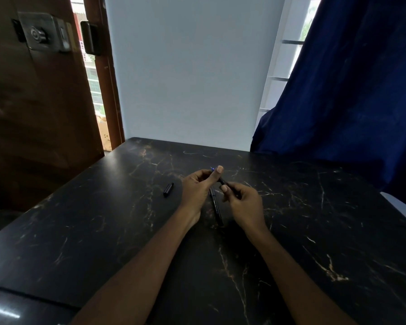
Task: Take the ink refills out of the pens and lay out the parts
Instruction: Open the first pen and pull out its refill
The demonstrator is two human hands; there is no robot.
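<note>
— How is the pen point(222, 182) looking?
— Slim, black, blue tip showing, hanging over the tabletop's point(314, 207) middle.
— Hands?
— Left hand point(197, 187) is pinching the tip end; right hand point(244, 202) is gripping the barrel.

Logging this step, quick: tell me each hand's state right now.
Left hand: curled round the blue-tipped end of the black pen.
Right hand: pinching the same pen's barrel.

Black marble table point(80, 231), white wall point(190, 66), blue curtain point(349, 90), wooden door point(33, 113)
</note>
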